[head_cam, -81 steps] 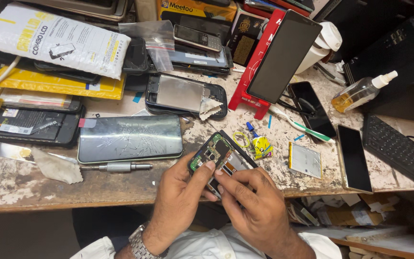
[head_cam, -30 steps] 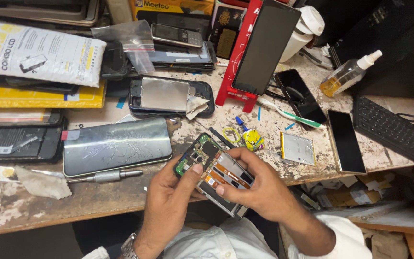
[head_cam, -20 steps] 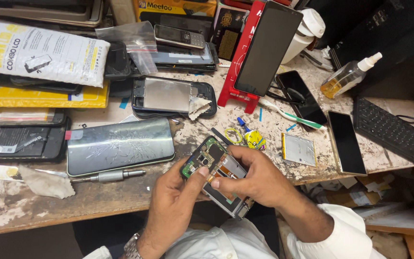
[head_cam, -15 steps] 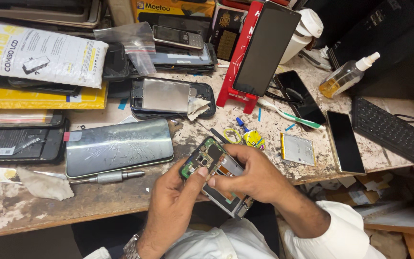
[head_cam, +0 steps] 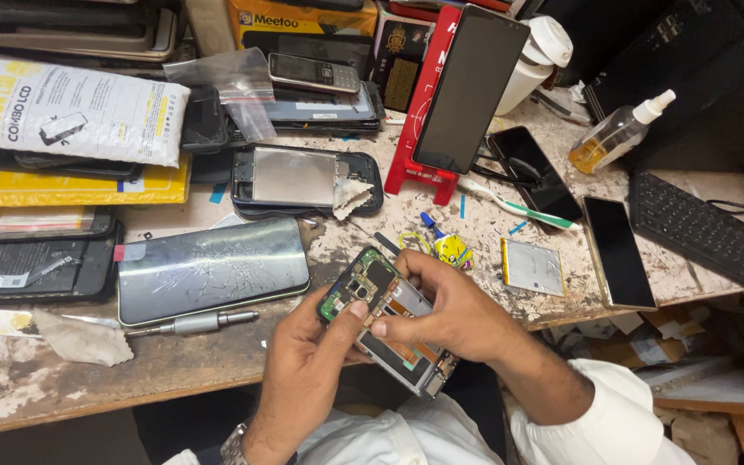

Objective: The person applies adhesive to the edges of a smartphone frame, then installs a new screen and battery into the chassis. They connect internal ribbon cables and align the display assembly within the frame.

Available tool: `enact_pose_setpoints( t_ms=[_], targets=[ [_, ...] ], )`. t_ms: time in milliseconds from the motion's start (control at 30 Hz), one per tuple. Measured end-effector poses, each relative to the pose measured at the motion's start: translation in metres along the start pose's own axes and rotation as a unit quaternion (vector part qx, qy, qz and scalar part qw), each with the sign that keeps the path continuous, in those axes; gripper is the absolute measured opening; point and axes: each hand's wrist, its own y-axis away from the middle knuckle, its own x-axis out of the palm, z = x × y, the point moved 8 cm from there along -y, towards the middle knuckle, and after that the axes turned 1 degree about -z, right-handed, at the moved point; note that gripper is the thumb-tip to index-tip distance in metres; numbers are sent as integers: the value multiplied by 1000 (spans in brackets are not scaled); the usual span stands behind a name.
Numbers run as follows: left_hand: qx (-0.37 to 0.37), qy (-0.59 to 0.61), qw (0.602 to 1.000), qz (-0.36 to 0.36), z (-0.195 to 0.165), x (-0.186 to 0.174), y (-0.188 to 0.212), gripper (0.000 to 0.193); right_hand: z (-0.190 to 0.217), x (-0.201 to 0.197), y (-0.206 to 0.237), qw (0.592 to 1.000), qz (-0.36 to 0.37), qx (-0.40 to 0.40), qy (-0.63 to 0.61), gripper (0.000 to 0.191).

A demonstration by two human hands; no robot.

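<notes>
both hands clamp one opened phone [head_cam: 387,319] over the near edge of the workbench [head_cam: 88,387] — left hand [head_cam: 307,375] cradles its top end, thumb on the green board, right hand [head_cam: 449,314] lies across the middle, fingertips pressing inside; cracked screen panel [head_cam: 213,267] and screwdriver [head_cam: 191,323] lie just left

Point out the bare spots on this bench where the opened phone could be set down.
Bare bench runs along the near edge, below the cracked screen and screwdriver. A smaller patch lies between the glue tube and red stand. The back and left are crowded.
</notes>
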Motion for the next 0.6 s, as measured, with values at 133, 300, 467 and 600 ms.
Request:
enact_pose_setpoints(
  t_ms=[133,300,467,600],
  targets=[
    [-3,-7,1000,-1,3,0,-1,32,-5,-1,-2,999,19,-13,-33,34],
    [7,-39,999,-14,2,-2,-1,31,4,-2,1,994,-31,-22,107,31],
    [-1,-15,1000,-10,2,-2,-3,31,19,-5,9,983,-87,-20,160,37],
    [7,-1,1000,-14,2,-4,-3,30,63,7,42,902,-183,-269,285,43]
  ],
)
